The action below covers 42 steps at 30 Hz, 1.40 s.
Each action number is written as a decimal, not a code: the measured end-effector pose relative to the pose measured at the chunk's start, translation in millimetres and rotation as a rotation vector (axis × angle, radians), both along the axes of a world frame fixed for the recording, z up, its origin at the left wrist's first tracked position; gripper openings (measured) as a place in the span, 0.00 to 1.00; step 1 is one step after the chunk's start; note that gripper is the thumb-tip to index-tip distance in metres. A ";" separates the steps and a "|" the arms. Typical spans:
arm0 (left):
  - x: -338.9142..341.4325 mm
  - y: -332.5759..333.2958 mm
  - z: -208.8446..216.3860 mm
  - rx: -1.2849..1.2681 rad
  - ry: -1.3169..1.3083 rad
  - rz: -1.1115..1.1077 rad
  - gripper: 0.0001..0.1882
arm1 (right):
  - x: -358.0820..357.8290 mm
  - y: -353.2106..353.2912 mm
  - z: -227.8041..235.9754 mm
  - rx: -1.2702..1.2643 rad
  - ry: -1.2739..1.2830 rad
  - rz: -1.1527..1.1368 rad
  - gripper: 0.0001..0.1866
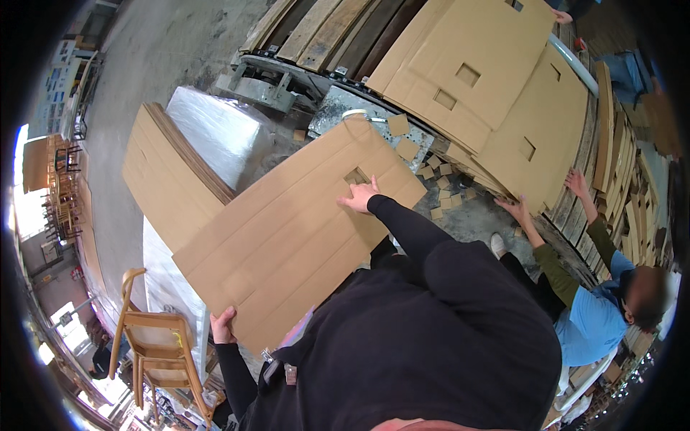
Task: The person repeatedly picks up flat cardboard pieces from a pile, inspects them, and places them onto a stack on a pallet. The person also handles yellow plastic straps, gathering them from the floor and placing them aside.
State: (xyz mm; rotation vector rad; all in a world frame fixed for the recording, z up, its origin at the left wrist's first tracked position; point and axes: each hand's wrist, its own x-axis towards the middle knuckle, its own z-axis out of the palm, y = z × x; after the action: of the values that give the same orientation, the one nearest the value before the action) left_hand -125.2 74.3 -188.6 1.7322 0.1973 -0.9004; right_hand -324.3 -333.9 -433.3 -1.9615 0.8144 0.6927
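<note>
A large brown cardboard sheet [287, 215] lies slantwise in front of me, with a small square cut-out near its far right end. My left hand [223, 325] grips its near left corner, thumb on top and the other fingers mostly hidden beneath. My right hand [361, 195] is closed at the near edge of the cut-out, some fingertips reaching over the opening. Left of the sheet, a stack of cardboard sheets [169, 169] rests partly under its edge. Across from me, more cut cardboard sheets [481, 72] overlap on a slatted wooden bed.
Small square cardboard offcuts [442, 183] litter the floor and a metal plate. A co-worker [589, 316] in a blue top reaches to the sheets at right; another hand [563, 16] touches their far edge. Plastic-wrapped block [215, 129] and wooden chairs [154, 337] stand left.
</note>
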 end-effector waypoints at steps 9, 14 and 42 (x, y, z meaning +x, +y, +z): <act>12.6 26.1 -2.0 -0.083 -0.026 -0.022 0.34 | -10.9 -3.8 47.3 -0.201 -0.170 -0.149 0.41; 11.5 21.5 -8.5 -0.103 -0.029 -0.069 0.35 | -26.9 -8.4 62.2 -0.262 -0.141 -0.171 0.41; 32.0 8.1 -98.5 -0.212 -0.018 0.082 0.20 | 107.0 244.3 136.2 -0.308 -0.878 0.516 0.38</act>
State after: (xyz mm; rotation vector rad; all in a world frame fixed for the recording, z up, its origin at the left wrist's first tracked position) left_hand -93.2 82.4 -287.1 1.5240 0.1541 -0.8159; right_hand -217.3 -89.6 -297.1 -2.4630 -0.1422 -0.0796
